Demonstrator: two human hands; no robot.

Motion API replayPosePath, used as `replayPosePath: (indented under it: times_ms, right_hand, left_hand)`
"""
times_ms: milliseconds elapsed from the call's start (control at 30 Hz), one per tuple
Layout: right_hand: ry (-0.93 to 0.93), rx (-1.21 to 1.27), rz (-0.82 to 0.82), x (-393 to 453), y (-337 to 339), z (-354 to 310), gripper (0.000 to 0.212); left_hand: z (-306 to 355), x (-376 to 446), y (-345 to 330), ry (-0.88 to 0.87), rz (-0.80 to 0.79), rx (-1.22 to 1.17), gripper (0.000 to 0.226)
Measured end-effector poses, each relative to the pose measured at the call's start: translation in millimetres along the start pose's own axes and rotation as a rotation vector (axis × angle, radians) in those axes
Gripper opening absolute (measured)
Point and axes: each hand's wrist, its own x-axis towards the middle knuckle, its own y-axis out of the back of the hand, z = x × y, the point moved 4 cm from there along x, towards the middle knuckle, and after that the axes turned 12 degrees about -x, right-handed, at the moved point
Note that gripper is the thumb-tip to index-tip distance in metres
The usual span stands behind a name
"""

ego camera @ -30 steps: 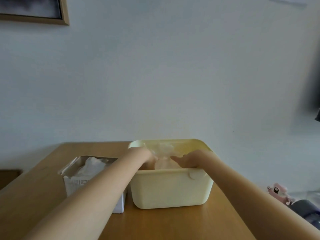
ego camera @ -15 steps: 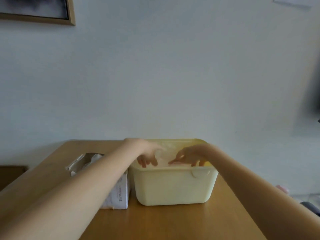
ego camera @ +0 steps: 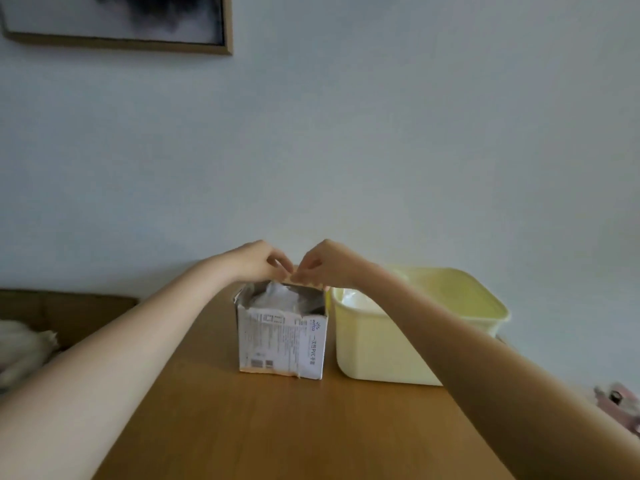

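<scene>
The left hand [ego camera: 258, 262] and right hand [ego camera: 327, 263] hang side by side, fingertips almost meeting, just above the open top of a disposable-glove box [ego camera: 282, 341]. Each hand has its fingers curled, with thumb and fingertips drawn together as in a pinch. A crumpled clear glove [ego camera: 277, 293] peaks up out of the box right under them, but the view is too small to tell whether either hand actually has hold of it.

The box stands upright at the middle of the wooden surface [ego camera: 277, 431], its torn flaps open. A pale yellow plastic bin [ego camera: 398, 344] sits just to its right with pale contents inside. On the far wall a framed picture [ego camera: 117, 26] hangs at upper left.
</scene>
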Motion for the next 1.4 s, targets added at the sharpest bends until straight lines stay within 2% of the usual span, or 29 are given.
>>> replayPosePath:
  times_ms: [67,167,300,367,400,433,500,567,667,800,867,933,1000,1067,1100,1133,1167,1300,1400]
  right_hand:
    - [-0.021,-0.158,-0.072,6,-14,-12,0.036]
    - [-0.021,-0.315,-0.052,13,-24,-20,0.034]
    - [-0.016,-0.287,0.009,13,-16,-23,0.022]
    - [-0.042,-0.214,0.05,11,-6,-20,0.018]
    - [-0.05,-0.193,0.084,11,-1,-18,0.018]
    - [-0.054,-0.178,0.124,10,4,-15,0.018]
    - [-0.068,-0.134,0.186,8,13,-9,0.02]
    - [-0.101,-0.067,0.222,7,22,0,0.019]
    - [-0.201,0.086,0.262,3,34,18,0.013]
    - [-0.336,0.494,0.446,-5,49,42,0.029]
    - [-0.323,0.697,0.447,-12,56,46,0.028]
    - [-0.297,0.895,0.471,-20,63,49,0.026]
    - [-0.316,1.034,0.551,-24,69,56,0.025]
    - [-0.355,1.105,0.603,-25,72,62,0.025]
    - [-0.368,1.127,0.613,-26,73,64,0.024]
    - [-0.371,1.145,0.608,-26,73,65,0.024]
    - [-0.36,1.154,0.594,-27,74,64,0.023]
    - [-0.237,1.143,0.509,-32,75,52,0.029]
    - [-0.115,1.184,0.415,-32,75,53,0.03]
  left_hand:
    - [-3,-7,0,0.008,-0.076,-0.005,0.019]
    - [-3,-9,-6,0.003,-0.142,0.014,0.028]
    - [-3,-5,-12,-0.071,-0.073,-0.135,0.028]
    - [-4,-5,-15,-0.066,-0.053,-0.15,0.016]
    - [-5,-6,-16,-0.055,-0.054,-0.085,0.006]
    - [-8,-7,-17,-0.046,-0.054,-0.005,0.01]
    - [-17,-9,-17,-0.029,-0.053,0.137,0.033]
    - [-21,-10,-16,-0.014,-0.052,0.195,0.041]
    - [-19,-7,-17,0.035,-0.067,0.275,0.041]
    - [-16,-4,-23,0.107,-0.138,0.334,0.039]
    - [-15,-4,-22,0.125,-0.153,0.296,0.035]
    - [-11,-5,-20,0.142,-0.175,0.247,0.021]
    - [-1,-8,-13,0.127,-0.167,0.138,0.058]
    - [22,-17,-4,0.031,-0.168,-0.213,0.092]
    - [36,-20,0,-0.027,-0.188,-0.435,0.101]
    - [46,-20,3,-0.066,-0.188,-0.596,0.099]
    - [55,-20,4,-0.083,-0.175,-0.66,0.089]
    - [77,-8,-13,-0.102,-0.098,-0.664,0.047]
    - [84,0,-24,-0.143,0.004,-0.786,0.009]
